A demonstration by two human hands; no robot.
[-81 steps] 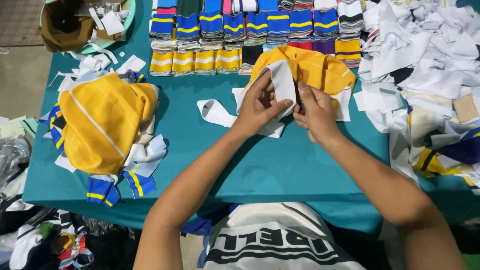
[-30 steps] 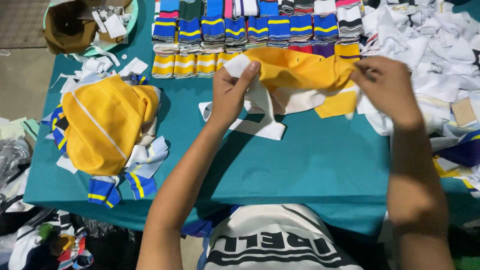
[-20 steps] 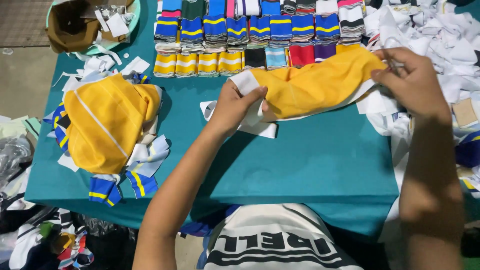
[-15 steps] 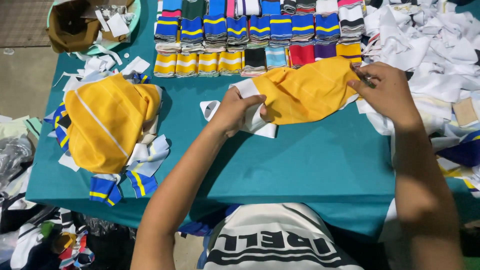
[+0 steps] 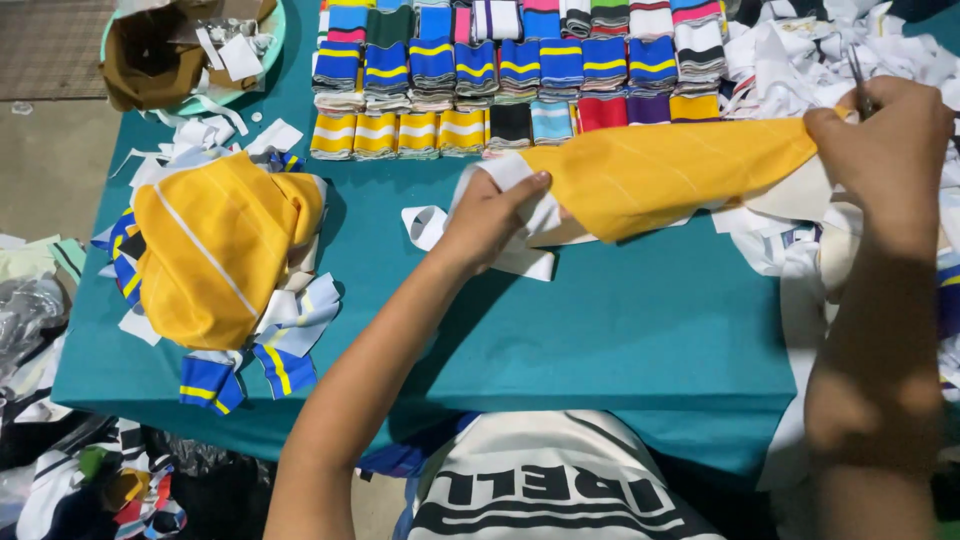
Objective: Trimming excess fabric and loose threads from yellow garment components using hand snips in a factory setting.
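Right now my left hand (image 5: 490,215) is pinched shut on the white-trimmed left end of a yellow fabric piece (image 5: 660,175), thumb on top, holding it just above the teal bench (image 5: 600,320). My right hand (image 5: 885,135) is closed around the cloth's right end, lifted over the heap of white scraps (image 5: 800,50) on the right; something thin and metallic pokes out of that fist, possibly scissors, though I can't tell from this angle. The fabric stretches taut between both hands, just near of the rows of folded striped bands (image 5: 500,80) along the far edge. A white strip (image 5: 430,225) lies under my left hand. On the left sits a pile of yellow pieces (image 5: 220,245) with blue striped trim.
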